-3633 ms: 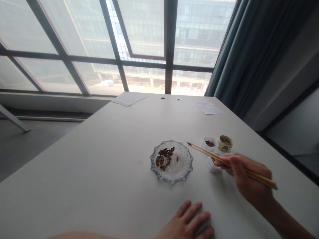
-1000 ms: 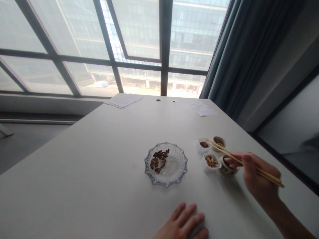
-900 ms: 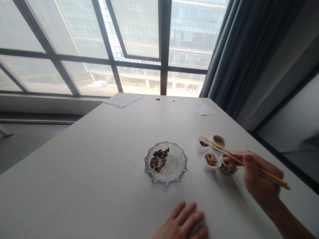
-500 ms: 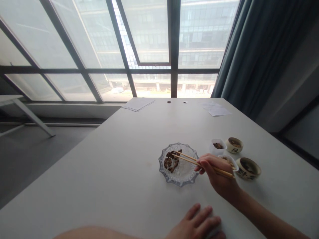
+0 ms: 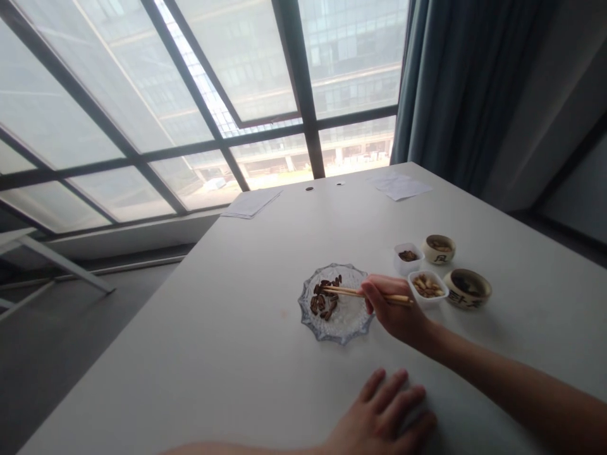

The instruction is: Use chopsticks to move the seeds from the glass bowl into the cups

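Observation:
My right hand (image 5: 396, 309) grips a pair of wooden chopsticks (image 5: 348, 292) above a clear scalloped glass plate (image 5: 353, 322). The chopstick tips lie together among dark brown oblong pieces (image 5: 321, 303), pecan-like in look, on the plate's left half. Whether the tips pinch a piece is too small to tell. Below the plate, my left hand (image 5: 384, 414) lies on the white table with its fingers spread and holds nothing. Just beyond my right wrist stands a small white tub (image 5: 429, 300) of pale tan pieces.
Another white tub (image 5: 406, 265) with dark pieces stands behind. To its right are two cream bowls with black characters, a smaller one (image 5: 440, 258) and a larger one (image 5: 465, 302). Papers (image 5: 251, 203) and more sheets (image 5: 401, 186) lie at the table's far end, near the windows.
My view has tilted and shifted. The chopstick tips, slightly apart before, are now together, and my right hand has moved off the tan-piece tub, which shows fully. My left hand stays flat.

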Demonstrator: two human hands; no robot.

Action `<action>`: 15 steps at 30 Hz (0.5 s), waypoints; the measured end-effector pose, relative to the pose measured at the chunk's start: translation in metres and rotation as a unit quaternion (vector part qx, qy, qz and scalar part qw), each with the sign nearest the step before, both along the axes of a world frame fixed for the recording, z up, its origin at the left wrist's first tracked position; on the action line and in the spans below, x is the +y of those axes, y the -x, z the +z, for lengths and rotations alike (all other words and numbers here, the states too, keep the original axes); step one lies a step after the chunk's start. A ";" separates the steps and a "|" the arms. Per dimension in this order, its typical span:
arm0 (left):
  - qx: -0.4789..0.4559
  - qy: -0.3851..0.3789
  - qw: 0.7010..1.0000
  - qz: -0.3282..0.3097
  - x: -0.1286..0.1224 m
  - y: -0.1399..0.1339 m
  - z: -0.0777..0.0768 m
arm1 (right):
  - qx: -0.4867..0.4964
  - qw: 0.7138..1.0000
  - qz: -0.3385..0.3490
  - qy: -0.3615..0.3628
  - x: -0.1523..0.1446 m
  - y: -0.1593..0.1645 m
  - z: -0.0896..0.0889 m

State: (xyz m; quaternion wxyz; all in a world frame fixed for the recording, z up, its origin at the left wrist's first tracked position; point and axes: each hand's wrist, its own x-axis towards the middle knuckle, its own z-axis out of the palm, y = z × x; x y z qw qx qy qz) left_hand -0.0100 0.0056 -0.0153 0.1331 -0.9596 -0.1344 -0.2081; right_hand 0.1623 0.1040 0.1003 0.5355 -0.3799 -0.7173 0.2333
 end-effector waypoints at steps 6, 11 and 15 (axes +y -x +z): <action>-0.004 0.023 1.000 -0.001 -0.001 0.000 0.007 | -0.004 0.999 -0.021 -0.030 -0.006 -0.006 0.008; -0.010 0.017 1.000 0.000 0.000 0.001 0.010 | -0.003 0.994 -0.039 -0.105 -0.016 -0.030 0.025; 0.008 0.016 1.000 0.000 0.000 0.001 0.009 | 0.014 0.982 -0.101 -0.161 -0.028 -0.063 0.038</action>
